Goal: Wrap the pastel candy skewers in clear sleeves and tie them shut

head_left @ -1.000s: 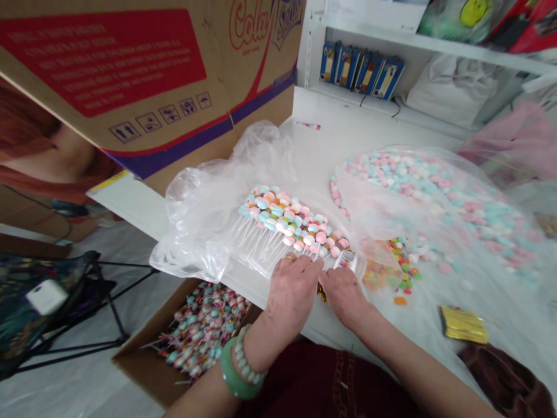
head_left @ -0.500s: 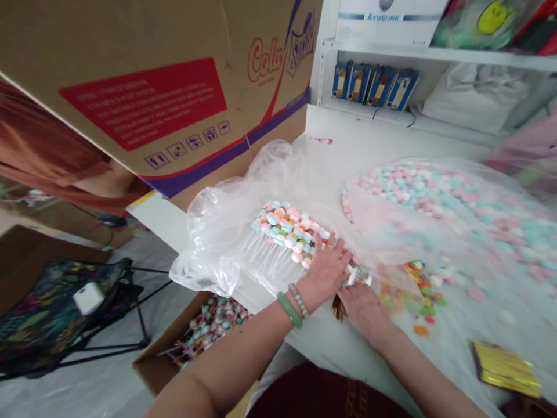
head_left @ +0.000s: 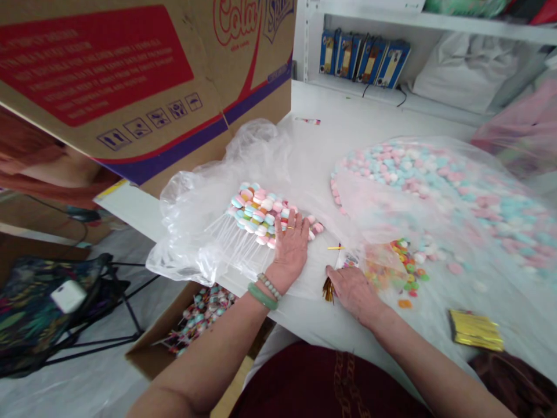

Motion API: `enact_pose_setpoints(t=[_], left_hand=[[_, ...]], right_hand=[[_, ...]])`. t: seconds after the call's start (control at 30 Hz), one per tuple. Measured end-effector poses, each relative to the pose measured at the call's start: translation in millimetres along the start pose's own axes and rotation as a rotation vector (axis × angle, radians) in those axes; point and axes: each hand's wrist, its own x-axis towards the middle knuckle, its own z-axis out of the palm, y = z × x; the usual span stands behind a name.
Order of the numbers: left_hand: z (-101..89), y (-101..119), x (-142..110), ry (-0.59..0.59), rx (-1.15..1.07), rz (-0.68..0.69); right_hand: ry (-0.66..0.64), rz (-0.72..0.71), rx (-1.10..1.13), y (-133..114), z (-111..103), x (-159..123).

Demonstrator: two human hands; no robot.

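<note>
The one camera sits on the person's head and looks forward and steeply down over the forearms, near enough that both hands fall mid-view on the table (head_left: 313, 96), with the carton (head_left: 174, 75) close at left and the shelf (head_left: 435, 22) farther off along the top.

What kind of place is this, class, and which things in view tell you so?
Probably a small candy-packing workspace: candy skewers lie on a white table, loose pastel sweets are heaped beside them, and more wrapped candy fills an open carton below.
</note>
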Motion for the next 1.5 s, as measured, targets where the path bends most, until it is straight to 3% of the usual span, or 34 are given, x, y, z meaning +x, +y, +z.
enact_pose_setpoints(t=[0.17,0.33,0.4,0.5,0.63,0.73,0.87,1.03,1.23,1.37,1.43,1.5], left_hand=[[-7.9,1.8,-2.5,0.005,-0.099,0.097],[-27.2,8.4,-15.5,0.072,-0.177,0.223],[-34.6,14.8,-28.9,0.086,-0.193,0.179],[-40.1,25.5,-56.9,0.011,-0.237,0.018],[-35.0,33.5,-90.0,-0.102,-0.382,-0.142],[-29.9,34.2,-100.5,-0.18,-0.42,-0.201],[-31.0,33.7,-100.0,-0.245,-0.421,-0.209],[-32.8,35.0,-96.0,-0.222,-0.44,-0.213],[-29.3,41.2,-88.1,-0.234,-0.478,-0.161],[-33.7,48.6,-76.6,-0.356,-0.383,-0.219],[-35.1,51.8,-72.3,-0.41,-0.358,-0.21],[-34.9,53.8,-70.3,-0.422,-0.374,-0.172]], right_hand=[[0.019,0.032,-0.02,-10.9,-15.1,3.6],[0.062,0.092,-0.009,-22.0,-24.7,22.7],[0.089,0.108,-0.015,-22.3,-27.0,28.7],[0.151,0.117,0.005,-18.0,-30.3,31.0],[0.226,0.043,0.077,-6.4,-29.7,27.8],[0.284,0.004,0.184,1.3,-24.1,27.3],[0.277,0.043,0.321,1.8,-18.7,28.0],[0.305,0.057,0.357,8.1,-22.1,25.8],[0.354,0.446,0.544,56.2,-18.0,18.8],[0.345,0.65,0.423,74.9,-21.0,7.4],[0.344,0.634,0.332,70.8,-25.6,5.3],[0.319,0.509,0.249,59.8,-29.6,8.8]])
